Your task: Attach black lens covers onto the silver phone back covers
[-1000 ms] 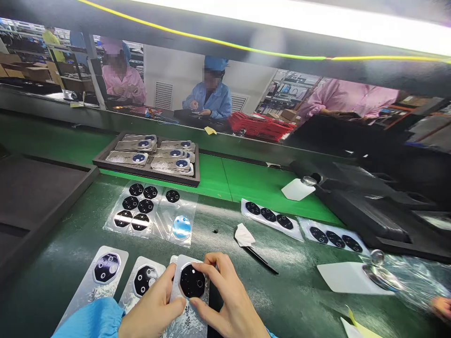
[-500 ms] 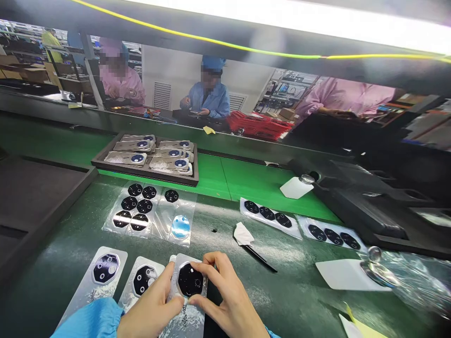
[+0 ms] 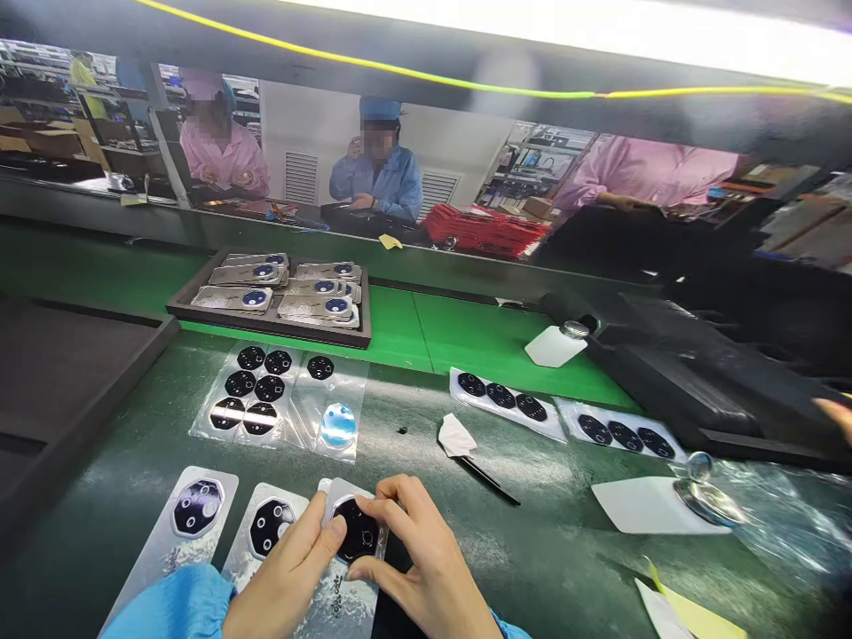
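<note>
A silvery phone back cover point(image 3: 343, 608) is in front of me, with a black octagonal lens cover point(image 3: 360, 535) at its upper end. My left hand point(image 3: 283, 572) is closed on the cover's left edge, its thumb pressing the lens cover. The index finger and thumb of my right hand point(image 3: 429, 564) grip around the lens cover's top and lower edges. Handwritten marks show below it. Two more back covers with lens covers lie to the left, one at the far left point(image 3: 193, 519) and one point(image 3: 263, 524) partly behind my left hand.
Lens covers lie on clear film point(image 3: 293, 426) and on two strips point(image 3: 476, 404). A dark tray point(image 3: 369, 333) holds stacked back covers. Black tweezers point(image 3: 493, 484) lie near a white wipe point(image 3: 458, 435). Dispenser bottles point(image 3: 639, 506) stand right. A co-worker's hand point(image 3: 835, 413) shows at the right edge.
My left thumb has moved up onto the lens cover. My right hand stays around it. Across the bench, a co-worker in blue has raised a hand; another hand has entered at the right edge.
</note>
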Demonstrator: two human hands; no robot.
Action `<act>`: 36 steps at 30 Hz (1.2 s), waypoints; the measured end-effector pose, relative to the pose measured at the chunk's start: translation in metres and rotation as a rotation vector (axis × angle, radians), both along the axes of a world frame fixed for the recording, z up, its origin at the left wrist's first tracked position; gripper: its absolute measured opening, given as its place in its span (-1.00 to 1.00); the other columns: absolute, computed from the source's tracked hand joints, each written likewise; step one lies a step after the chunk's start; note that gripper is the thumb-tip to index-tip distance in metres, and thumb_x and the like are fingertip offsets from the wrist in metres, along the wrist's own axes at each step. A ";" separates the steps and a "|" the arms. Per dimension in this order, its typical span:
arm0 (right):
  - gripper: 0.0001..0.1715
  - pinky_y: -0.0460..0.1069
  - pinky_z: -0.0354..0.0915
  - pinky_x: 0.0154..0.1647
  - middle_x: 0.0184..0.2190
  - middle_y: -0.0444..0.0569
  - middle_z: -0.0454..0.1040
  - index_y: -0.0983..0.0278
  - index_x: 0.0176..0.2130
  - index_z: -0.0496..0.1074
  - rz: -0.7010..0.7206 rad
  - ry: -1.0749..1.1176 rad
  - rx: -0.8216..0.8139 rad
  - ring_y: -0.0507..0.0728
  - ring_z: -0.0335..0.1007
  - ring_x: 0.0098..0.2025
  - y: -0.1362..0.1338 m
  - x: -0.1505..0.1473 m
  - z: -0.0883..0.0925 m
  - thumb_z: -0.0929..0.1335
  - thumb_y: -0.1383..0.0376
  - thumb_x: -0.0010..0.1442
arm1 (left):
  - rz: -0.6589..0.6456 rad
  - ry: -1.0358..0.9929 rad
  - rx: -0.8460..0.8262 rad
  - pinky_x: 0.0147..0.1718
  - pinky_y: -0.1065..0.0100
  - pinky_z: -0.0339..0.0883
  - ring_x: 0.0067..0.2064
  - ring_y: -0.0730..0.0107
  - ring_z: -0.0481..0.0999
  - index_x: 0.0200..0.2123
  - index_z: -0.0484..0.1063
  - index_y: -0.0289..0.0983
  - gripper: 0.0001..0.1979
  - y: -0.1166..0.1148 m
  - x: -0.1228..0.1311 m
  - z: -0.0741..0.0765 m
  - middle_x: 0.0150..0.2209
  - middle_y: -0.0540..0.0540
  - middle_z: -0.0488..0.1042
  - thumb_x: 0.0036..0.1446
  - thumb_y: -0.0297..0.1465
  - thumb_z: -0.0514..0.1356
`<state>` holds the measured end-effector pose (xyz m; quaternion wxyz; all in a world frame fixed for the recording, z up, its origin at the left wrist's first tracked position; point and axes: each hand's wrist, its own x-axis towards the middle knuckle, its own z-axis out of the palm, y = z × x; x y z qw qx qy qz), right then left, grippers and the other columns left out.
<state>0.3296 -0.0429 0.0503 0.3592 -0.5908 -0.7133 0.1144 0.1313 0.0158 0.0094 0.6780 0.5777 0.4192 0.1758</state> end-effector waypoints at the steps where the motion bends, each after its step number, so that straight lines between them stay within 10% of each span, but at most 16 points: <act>1: -0.45 0.03 0.37 -0.38 -0.25 -0.04 0.34 0.21 -0.09 0.35 -0.005 0.005 0.000 0.16 0.32 -0.28 0.000 0.000 0.000 0.59 0.26 -0.02 | 0.003 0.024 -0.024 0.37 0.05 -0.19 0.44 0.01 -0.12 0.34 0.14 -0.18 -0.30 0.000 0.002 0.003 0.37 -0.09 0.13 0.24 0.00 0.11; 10: -0.60 0.03 0.36 -0.38 -0.28 -0.05 0.33 0.21 -0.18 0.39 -0.041 0.028 -0.011 0.16 0.31 -0.28 0.002 -0.001 0.003 0.53 0.12 0.07 | -0.057 0.174 -0.011 0.37 0.03 -0.23 0.44 0.00 -0.13 0.34 0.10 -0.23 -0.28 0.001 0.015 0.028 0.40 -0.17 0.04 0.25 0.02 0.08; 26: -0.50 0.05 0.38 -0.25 -0.23 -0.04 0.31 0.19 -0.14 0.39 -0.031 0.121 -0.052 0.17 0.30 -0.22 0.004 -0.003 0.004 0.55 0.07 0.02 | -0.083 0.080 0.122 0.12 0.26 0.20 0.14 0.08 0.34 0.08 0.37 -0.22 -0.54 0.003 0.016 0.036 0.03 -0.12 0.47 0.30 -0.04 0.06; 36: -0.59 -0.05 0.28 -0.38 -0.37 -0.07 0.43 0.23 -0.04 0.41 -0.137 0.641 -0.325 0.09 0.38 -0.36 0.005 0.007 -0.009 0.26 -0.01 0.34 | -0.052 0.077 0.166 -0.09 0.27 0.28 -0.09 0.17 0.41 -0.18 0.40 -0.20 -0.62 0.008 0.016 0.043 -0.21 -0.08 0.48 0.32 -0.04 -0.01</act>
